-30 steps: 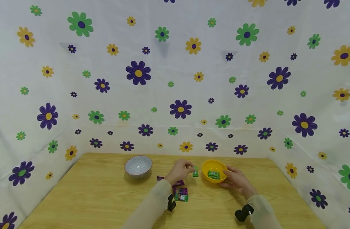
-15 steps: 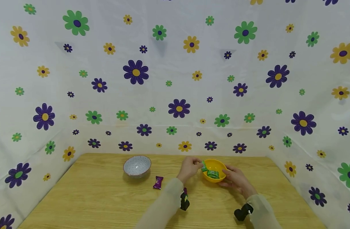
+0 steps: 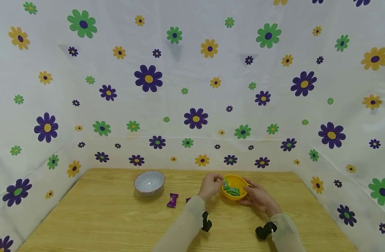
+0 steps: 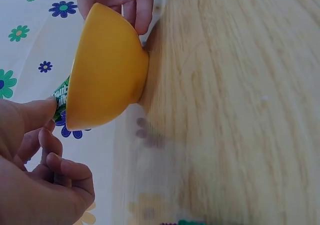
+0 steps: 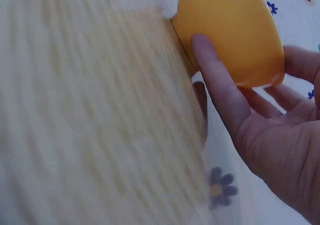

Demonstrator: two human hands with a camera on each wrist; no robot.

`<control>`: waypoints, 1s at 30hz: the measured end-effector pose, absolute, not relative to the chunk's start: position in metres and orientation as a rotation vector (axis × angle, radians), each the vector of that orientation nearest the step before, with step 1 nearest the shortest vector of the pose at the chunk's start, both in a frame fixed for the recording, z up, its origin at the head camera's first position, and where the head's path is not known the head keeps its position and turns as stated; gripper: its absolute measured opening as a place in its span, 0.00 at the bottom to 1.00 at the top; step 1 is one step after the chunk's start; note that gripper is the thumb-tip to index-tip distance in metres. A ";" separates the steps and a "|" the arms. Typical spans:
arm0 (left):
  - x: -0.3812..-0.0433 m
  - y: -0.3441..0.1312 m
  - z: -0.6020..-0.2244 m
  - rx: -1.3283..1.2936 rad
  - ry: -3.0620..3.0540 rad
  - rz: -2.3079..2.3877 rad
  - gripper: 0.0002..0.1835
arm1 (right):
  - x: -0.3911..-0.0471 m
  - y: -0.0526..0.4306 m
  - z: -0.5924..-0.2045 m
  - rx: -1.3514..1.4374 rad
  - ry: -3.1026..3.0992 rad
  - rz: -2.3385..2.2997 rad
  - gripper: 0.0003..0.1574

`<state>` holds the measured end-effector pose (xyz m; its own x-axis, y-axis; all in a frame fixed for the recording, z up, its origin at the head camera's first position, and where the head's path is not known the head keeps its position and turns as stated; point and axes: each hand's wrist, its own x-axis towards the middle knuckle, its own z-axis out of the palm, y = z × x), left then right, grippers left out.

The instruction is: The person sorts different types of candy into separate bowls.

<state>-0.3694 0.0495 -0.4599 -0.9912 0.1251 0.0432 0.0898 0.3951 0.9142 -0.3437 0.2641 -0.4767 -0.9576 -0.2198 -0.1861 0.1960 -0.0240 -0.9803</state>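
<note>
My left hand (image 3: 209, 186) is at the left rim of a yellow bowl (image 3: 240, 181). Between its thumb and finger it pinches a green-wrapped candy (image 4: 61, 99), which the left wrist view shows partly hidden behind the rim. Inside the bowl lie more green candies (image 3: 232, 191). My right hand (image 3: 260, 199) holds the bowl from the right, thumb at the rim and fingers against the outer wall. In the right wrist view, one finger (image 5: 215, 70) reaches along the bowl's side toward its base.
A grey-blue patterned bowl (image 3: 149, 182) stands at the back left of the wooden table (image 3: 117, 224). A purple-wrapped candy (image 3: 172, 200) lies in front of it. Another purple wrapper (image 3: 188, 200) shows partly behind the left sleeve. Flowered cloth (image 3: 176, 101) hangs behind the table.
My left hand has carried the green candy rightward from over the table to the yellow bowl's rim. The right hand keeps its hold on the bowl. The head view has shifted slightly.
</note>
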 end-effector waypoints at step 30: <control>-0.374 0.015 -0.455 0.412 2.558 1.604 0.08 | -0.356 0.277 -0.485 -0.211 1.833 -2.045 0.41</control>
<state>-0.3740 0.0149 -0.4551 -0.9590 0.2763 0.0630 0.1771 0.4107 0.8944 -0.3560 0.2774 -0.4853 -0.9146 -0.3786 -0.1418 0.1824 -0.0733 -0.9805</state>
